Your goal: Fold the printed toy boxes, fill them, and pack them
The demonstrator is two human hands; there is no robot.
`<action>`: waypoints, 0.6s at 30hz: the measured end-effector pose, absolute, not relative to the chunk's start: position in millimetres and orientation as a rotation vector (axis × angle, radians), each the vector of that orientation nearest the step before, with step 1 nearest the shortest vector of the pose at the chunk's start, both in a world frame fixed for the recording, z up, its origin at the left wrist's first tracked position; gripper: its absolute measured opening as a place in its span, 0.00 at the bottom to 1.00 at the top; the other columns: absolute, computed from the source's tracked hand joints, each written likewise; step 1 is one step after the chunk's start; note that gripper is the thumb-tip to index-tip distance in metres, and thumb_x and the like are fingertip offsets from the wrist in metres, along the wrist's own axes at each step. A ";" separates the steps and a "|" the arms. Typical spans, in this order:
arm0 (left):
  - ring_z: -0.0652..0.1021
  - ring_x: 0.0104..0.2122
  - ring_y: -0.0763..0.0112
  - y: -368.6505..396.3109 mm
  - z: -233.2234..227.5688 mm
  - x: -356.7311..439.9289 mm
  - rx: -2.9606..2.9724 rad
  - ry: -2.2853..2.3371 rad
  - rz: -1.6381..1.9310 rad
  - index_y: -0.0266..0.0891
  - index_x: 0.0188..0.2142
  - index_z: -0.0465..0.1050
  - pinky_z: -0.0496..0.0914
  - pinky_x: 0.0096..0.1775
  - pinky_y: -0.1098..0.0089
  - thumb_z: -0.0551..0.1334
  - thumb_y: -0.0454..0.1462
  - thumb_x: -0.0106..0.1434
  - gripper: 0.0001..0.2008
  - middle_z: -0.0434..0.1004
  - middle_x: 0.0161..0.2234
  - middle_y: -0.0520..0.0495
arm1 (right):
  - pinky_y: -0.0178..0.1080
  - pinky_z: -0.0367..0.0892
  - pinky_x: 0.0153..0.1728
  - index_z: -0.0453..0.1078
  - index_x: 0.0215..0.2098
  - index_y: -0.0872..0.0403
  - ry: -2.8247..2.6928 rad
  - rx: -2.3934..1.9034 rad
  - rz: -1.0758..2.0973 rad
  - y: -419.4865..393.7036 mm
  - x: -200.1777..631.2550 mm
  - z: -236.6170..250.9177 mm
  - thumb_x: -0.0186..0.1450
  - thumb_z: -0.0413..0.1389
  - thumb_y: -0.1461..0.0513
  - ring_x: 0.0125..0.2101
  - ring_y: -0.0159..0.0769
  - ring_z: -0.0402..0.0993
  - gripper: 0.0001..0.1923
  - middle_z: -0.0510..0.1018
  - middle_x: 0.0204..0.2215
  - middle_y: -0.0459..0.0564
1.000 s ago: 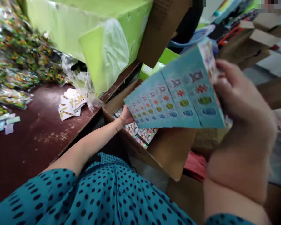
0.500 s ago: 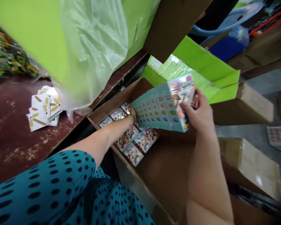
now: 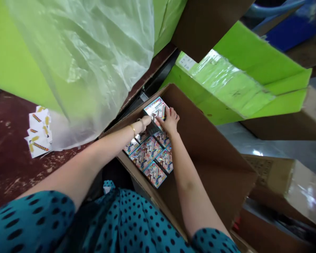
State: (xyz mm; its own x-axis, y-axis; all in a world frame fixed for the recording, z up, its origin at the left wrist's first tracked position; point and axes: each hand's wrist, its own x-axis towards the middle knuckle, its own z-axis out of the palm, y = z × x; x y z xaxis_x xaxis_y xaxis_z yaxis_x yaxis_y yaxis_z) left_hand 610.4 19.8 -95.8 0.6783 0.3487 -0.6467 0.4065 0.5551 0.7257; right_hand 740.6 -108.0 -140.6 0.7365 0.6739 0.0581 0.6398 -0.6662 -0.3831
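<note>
Both hands reach deep into the open cardboard box [image 3: 210, 147]: the right hand [image 3: 169, 120] grips with closed fingers the edge of a stack of small printed boxes [image 3: 156, 108], and the left hand [image 3: 146, 121] is pressed on its other side, mostly hidden, so I cannot tell how its fingers are. This stack stands tilted at the far end of the carton, above a flat layer of colourful packs [image 3: 152, 159] on the bottom

Your hands deep in the cardboard box [image 3: 215, 154]

Your left hand [image 3: 146, 120] and right hand [image 3: 170, 121] gripped a colourful pack [image 3: 155, 108] at the far corner, above packed rows.
</note>
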 end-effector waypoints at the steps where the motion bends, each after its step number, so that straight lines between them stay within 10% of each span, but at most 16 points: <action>1: 0.76 0.56 0.43 20.1 -80.8 596.6 1.085 0.833 -0.045 0.32 0.38 0.77 0.68 0.59 0.47 0.64 0.37 0.64 0.09 0.80 0.44 0.32 | 0.70 0.48 0.64 0.54 0.72 0.53 -0.881 -2.571 0.109 -114.8 743.7 -139.0 0.64 0.56 0.37 0.68 0.66 0.53 0.48 0.56 0.71 0.69; 5: 0.58 0.71 0.45 41.8 -24.4 504.9 1.882 0.388 0.136 0.37 0.60 0.71 0.52 0.71 0.47 0.66 0.41 0.64 0.25 0.64 0.67 0.39 | 0.66 0.59 0.62 0.39 0.75 0.61 -0.199 -2.454 0.259 -133.5 749.4 -149.1 0.59 0.61 0.39 0.66 0.67 0.60 0.61 0.58 0.67 0.78; 9: 0.53 0.72 0.40 86.6 -16.1 426.1 2.461 0.294 0.036 0.32 0.65 0.65 0.49 0.71 0.41 0.61 0.41 0.65 0.30 0.56 0.71 0.34 | 0.58 0.64 0.63 0.32 0.75 0.68 0.001 -2.232 0.292 -139.0 759.1 -172.7 0.69 0.49 0.43 0.68 0.56 0.62 0.53 0.57 0.68 0.77; 13: 0.63 0.69 0.47 108.4 -41.0 405.5 2.524 0.340 -0.020 0.38 0.66 0.67 0.57 0.69 0.44 0.57 0.40 0.67 0.29 0.63 0.68 0.37 | 0.57 0.68 0.61 0.50 0.73 0.57 -0.030 -1.844 0.223 -192.9 749.6 -180.3 0.71 0.39 0.41 0.66 0.48 0.66 0.41 0.63 0.68 0.64; 18: 0.67 0.67 0.57 103.6 -49.0 411.0 2.541 0.410 0.036 0.46 0.66 0.68 0.56 0.70 0.45 0.52 0.34 0.69 0.27 0.68 0.66 0.43 | 0.50 0.78 0.50 0.75 0.46 0.51 0.220 -1.475 1.064 -289.6 652.5 -181.7 0.58 0.67 0.50 0.46 0.49 0.82 0.22 0.85 0.40 0.53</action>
State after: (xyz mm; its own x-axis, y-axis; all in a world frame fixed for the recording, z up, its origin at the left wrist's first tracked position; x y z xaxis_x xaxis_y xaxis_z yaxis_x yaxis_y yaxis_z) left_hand 411.0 103.6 -49.0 0.9529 0.2973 -0.0605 0.2825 -0.7963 0.5349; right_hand 652.5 -289.6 -181.7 0.5573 0.4393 -0.7046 -0.6829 -0.2403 -0.6899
